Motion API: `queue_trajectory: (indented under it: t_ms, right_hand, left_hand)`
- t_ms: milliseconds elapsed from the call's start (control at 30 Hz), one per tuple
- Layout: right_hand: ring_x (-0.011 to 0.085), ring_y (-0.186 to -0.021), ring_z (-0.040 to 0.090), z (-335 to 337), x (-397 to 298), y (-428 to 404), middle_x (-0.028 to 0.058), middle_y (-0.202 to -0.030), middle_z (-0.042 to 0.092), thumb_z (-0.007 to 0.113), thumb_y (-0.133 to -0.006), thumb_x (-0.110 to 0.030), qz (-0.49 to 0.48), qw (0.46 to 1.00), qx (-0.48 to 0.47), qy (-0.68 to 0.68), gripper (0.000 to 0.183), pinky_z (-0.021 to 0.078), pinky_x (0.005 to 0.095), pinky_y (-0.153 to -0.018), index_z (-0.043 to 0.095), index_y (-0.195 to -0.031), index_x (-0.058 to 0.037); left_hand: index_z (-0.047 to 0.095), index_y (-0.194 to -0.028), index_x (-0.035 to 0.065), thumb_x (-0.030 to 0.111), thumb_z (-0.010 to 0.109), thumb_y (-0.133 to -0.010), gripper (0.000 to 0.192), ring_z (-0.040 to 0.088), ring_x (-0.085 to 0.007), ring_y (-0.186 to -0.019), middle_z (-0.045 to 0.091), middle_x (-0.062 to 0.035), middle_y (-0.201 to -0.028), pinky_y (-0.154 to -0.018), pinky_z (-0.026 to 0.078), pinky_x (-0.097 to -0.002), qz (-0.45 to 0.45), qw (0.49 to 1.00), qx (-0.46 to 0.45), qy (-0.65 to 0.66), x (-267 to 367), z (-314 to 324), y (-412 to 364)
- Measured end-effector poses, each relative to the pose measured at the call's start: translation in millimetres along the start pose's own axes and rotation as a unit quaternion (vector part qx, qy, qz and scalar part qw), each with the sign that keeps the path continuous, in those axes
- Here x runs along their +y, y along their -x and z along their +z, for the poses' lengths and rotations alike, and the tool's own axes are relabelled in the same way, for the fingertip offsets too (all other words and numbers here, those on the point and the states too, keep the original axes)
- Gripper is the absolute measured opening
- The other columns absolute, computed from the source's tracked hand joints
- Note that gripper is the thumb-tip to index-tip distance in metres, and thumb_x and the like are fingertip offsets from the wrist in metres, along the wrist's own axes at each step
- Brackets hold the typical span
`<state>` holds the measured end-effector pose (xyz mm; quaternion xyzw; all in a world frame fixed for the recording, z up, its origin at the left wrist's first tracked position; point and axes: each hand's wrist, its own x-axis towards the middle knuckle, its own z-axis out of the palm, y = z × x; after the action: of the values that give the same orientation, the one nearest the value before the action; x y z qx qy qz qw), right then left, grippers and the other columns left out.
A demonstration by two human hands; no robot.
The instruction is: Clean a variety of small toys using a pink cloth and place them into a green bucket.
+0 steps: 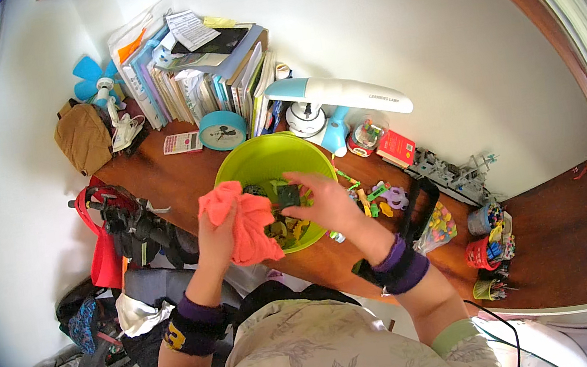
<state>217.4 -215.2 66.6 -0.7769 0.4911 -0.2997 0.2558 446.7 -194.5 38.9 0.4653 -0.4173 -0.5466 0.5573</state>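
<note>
A coral-red cloth (246,227) is bunched in my left hand (218,238), in front of the left side of a lime-green plastic bucket (272,155). Between the thumb and fingers of my right hand (324,199) is a small dark square piece (288,195), held over the bucket's mouth. Yellow and green pieces (291,229) lie at the bottom of the bucket, too jumbled to name. The cloth and my right hand hide part of the bucket's rim and contents. The bucket stands on a brown wooden desk (174,172).
Behind the bucket stand a white-and-blue desk lamp (340,95), a blue round clock (222,130) and a row of books (201,89). Small colourful toys (380,199) lie to the right, near a clear bag of bright pieces (437,225). Further right are several pen pots (480,254).
</note>
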Motion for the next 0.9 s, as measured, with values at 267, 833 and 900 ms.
queue_trajectory:
  t_ms: [267,833,900]
  right_hand:
    - [0.0361,-0.097,0.063,38,62,-38,0.019,-0.102,0.067,0.083,-0.064,-0.031,0.114,0.931,-0.272,0.217,0.056,0.0509,0.0443,-0.083,0.065,-0.109,-0.0022]
    - [0.0334,-0.092,0.066,52,91,-50,0.0146,-0.104,0.068,0.074,-0.077,-0.03,0.091,0.958,-0.188,0.198,0.044,0.0531,0.0435,-0.08,0.065,-0.112,-0.0042]
    - [0.0297,-0.09,0.067,22,68,-50,0.0116,-0.106,0.069,0.072,-0.08,-0.026,0.114,0.978,-0.144,0.097,0.043,0.054,0.0401,-0.079,0.062,-0.118,-0.0066]
  left_hand:
    - [0.055,-0.12,-0.0004,0.01,0.057,-0.095,0.028,0.059,-0.0147,-0.102,0.06,-0.0053,-0.113,-0.09,0.049,-0.0296,-0.034,0.993,0.057,0.101,12,-28,14]
    - [0.05,-0.126,-0.0001,0.01,0.059,-0.093,0.035,0.058,-0.023,-0.111,0.059,-0.0112,-0.121,-0.098,0.046,-0.0363,-0.056,0.99,0.02,0.132,-5,-33,24]
    - [0.05,-0.126,0.0001,0.01,0.059,-0.093,0.036,0.058,-0.0231,-0.111,0.06,-0.0113,-0.121,-0.098,0.046,-0.0363,-0.057,0.989,0.019,0.132,-5,-33,26]
